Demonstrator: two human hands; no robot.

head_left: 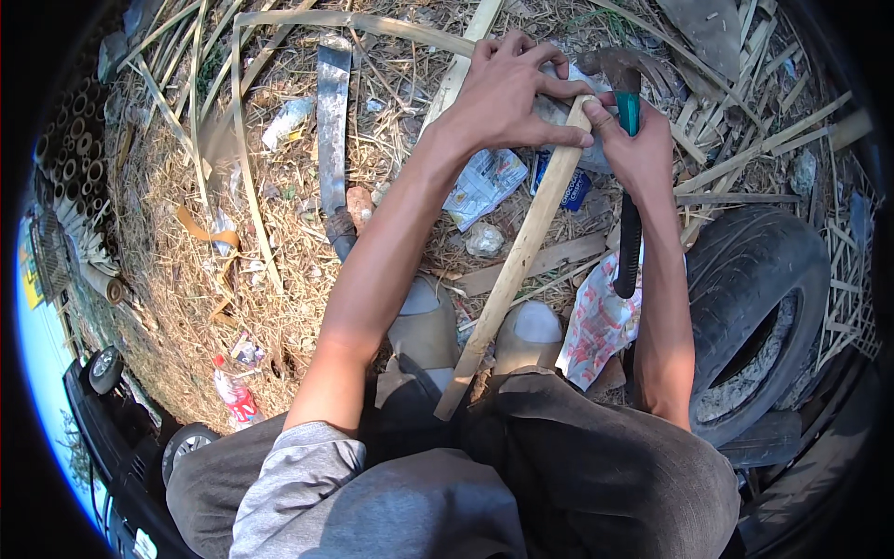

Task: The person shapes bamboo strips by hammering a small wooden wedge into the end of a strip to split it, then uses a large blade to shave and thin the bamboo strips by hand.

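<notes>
A long flat bamboo strip (pixel 521 252) slants from between my shoes up to my two hands. My left hand (pixel 512 98) grips it near its upper end, thumb on one side and fingers across the top. My right hand (pixel 641 149) is closed around a claw hammer (pixel 629 244) with a teal and black handle, its dark head above my knuckles and the handle hanging along my wrist. The right thumb also presses the strip's tip. A pale stone-like block under my hands is mostly hidden. Another thin strip (pixel 372 25) runs from the far left behind my left hand.
A machete (pixel 333 130) lies on straw left of my arm, by a brick piece (pixel 358 205). An old tire (pixel 754 307) stands at right. Split bamboo (pixel 745 158) is scattered far right. A plastic bottle (pixel 237 396) lies left; bamboo poles (pixel 79 140) are stacked beyond.
</notes>
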